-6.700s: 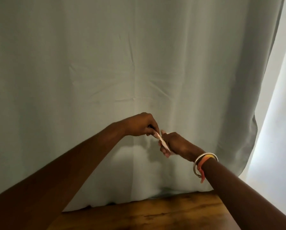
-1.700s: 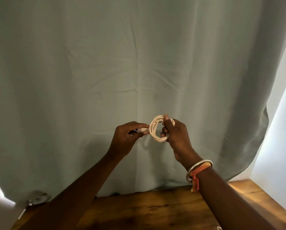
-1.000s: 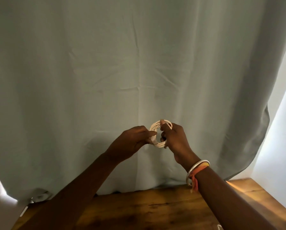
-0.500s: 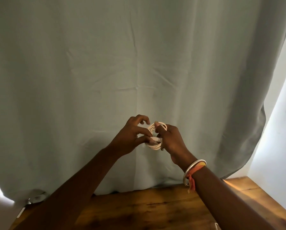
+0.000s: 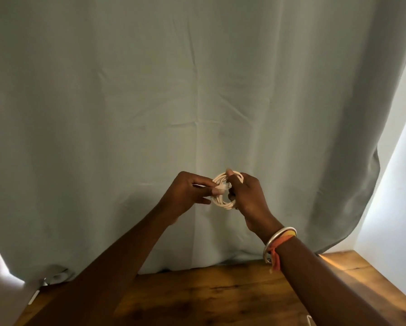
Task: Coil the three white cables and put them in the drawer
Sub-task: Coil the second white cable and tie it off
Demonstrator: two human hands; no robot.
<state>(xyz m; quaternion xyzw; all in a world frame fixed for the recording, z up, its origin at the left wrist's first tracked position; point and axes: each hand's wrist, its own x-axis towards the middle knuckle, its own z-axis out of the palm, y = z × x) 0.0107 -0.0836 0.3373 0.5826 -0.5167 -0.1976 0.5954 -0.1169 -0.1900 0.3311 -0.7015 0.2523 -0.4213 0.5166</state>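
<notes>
A white cable (image 5: 223,204), wound into a small round coil, is held up in front of the curtain between both hands. My right hand (image 5: 249,198) grips the coil's right side, thumb over the top of the loops. My left hand (image 5: 189,192) pinches the cable's loose plug end at the middle of the coil. A short bit of another white cable (image 5: 309,320) shows at the bottom edge beside my right forearm. No drawer is in view.
A grey-green curtain (image 5: 197,102) hangs right behind my hands and fills most of the view. Below lies a wooden tabletop (image 5: 209,300), its right corner lit. A white wall (image 5: 395,208) stands at the right. A small white object (image 5: 33,298) lies at the table's left edge.
A straight cable end held between the hands has become a round coil. In the last second my left hand brought the plug end into the coil's middle. The hands shifted slightly.
</notes>
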